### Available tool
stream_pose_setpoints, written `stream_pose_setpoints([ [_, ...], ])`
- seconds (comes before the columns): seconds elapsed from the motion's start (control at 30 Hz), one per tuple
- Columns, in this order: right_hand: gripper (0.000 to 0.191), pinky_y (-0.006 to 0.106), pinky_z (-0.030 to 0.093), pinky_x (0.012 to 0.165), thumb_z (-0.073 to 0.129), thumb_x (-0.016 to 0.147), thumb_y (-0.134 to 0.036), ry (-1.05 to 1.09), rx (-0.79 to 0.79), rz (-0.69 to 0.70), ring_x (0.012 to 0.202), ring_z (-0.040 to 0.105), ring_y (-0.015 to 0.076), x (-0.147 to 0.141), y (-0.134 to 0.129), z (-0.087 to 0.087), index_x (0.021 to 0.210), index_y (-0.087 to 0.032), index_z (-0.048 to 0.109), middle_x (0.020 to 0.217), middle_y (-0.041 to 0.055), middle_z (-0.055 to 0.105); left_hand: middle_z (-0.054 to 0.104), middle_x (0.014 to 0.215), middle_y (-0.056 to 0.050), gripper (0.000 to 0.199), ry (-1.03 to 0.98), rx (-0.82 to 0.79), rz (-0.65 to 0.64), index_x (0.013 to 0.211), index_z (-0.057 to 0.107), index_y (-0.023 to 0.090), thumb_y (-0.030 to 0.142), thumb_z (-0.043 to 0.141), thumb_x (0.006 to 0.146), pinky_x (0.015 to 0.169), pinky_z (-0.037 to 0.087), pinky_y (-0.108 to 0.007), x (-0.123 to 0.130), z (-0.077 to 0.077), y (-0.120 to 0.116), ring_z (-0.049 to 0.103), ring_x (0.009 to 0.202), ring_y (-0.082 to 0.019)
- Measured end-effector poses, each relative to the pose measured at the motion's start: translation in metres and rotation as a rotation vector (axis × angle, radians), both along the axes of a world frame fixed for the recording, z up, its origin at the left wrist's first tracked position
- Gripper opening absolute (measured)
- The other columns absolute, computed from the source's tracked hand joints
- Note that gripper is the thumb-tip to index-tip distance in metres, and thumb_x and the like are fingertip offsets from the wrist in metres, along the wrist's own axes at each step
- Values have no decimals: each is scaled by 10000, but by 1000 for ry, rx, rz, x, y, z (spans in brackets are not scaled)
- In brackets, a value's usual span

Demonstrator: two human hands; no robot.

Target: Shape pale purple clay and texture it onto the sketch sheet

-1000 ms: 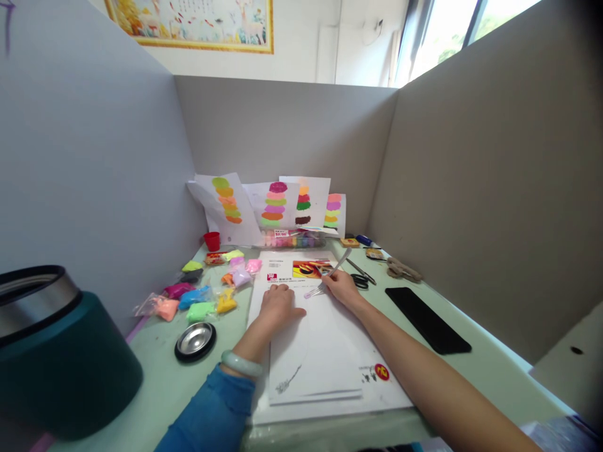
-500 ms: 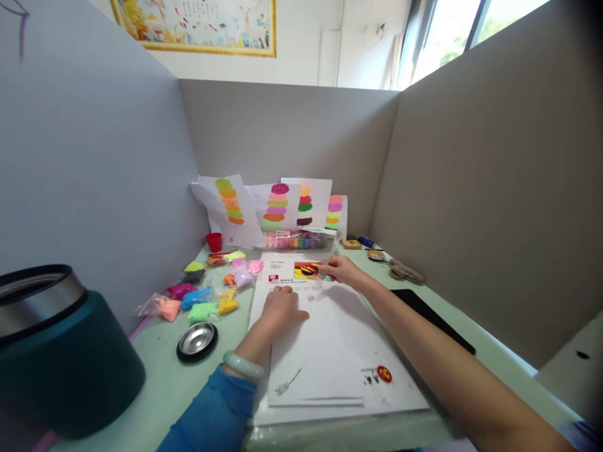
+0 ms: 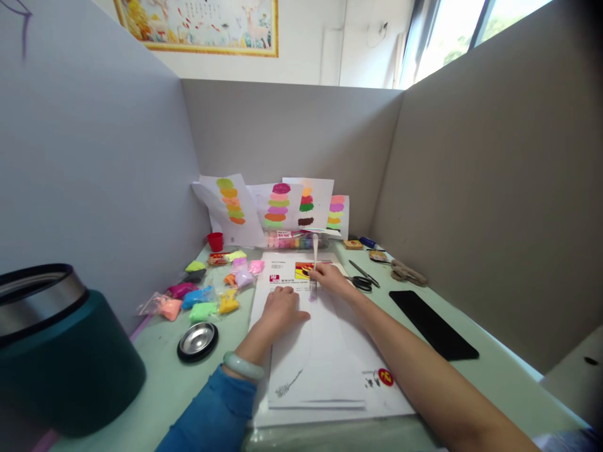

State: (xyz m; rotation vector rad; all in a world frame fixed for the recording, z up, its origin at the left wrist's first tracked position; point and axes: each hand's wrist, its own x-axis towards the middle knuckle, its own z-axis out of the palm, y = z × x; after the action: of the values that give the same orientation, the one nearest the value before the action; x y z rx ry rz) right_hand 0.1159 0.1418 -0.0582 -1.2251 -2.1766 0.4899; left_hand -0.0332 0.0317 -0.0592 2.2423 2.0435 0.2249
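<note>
My right hand grips a fork held upright, its tines pointing down. The tines touch or sit just over a small purple piece on the white paper. My left hand lies flat on the same paper, to the left of the fork, with the thumb spread towards the purple piece and nothing held. Under my right hand, a printed sheet with a red and yellow picture is partly covered.
Bagged coloured clay, a red cup, a round lid and a large teal flask are on the left. Scissors, a black slab and a beige bundle lie right. Painted sheets stand behind.
My right hand has moved left with the fork, which has swung from slanted to upright over the purple piece. The scissors have come into view. My left hand has stayed in place.
</note>
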Motion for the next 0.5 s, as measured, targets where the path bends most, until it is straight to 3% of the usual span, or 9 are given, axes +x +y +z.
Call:
stream_pose_setpoints([
  [0.5,233,230,267,541,520,837,-286,-40,76,-37,612,505,139,-6,1,-11,682,-159,637,646,29,620,569,1231,-75,416,7,-17,-3,1021,660,225,509,580,728,954,387,-390,1,3,-2,467,1145,-297],
])
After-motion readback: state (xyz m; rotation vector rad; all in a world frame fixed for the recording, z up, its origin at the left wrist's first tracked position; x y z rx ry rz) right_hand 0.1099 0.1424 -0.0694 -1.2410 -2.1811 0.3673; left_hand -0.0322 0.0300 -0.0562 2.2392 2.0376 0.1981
